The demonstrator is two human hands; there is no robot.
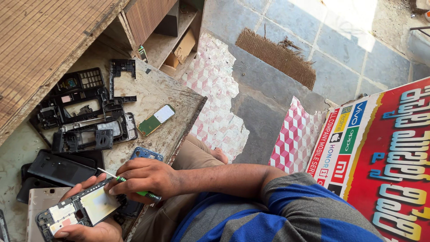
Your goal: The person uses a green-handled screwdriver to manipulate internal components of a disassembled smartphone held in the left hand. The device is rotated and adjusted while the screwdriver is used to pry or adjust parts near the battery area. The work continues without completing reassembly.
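Head view: opened phone [78, 210] getting poked with a small green screwdriver [130, 183], down at the worktable's [156, 89] near edge.

Left hand [87, 231] cups the phone from below, fingers curled round it; right hand [143, 177] pinches the screwdriver tight. Tip could easily slip and scratch the board, since the phone's only hand-held.

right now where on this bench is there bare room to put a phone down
The widest bare patch of the bench top lies between the black frame pieces and the right edge, around the green circuit board. A smaller strip runs between the frames and the blue phone. The left side is crowded with frames and black back covers.
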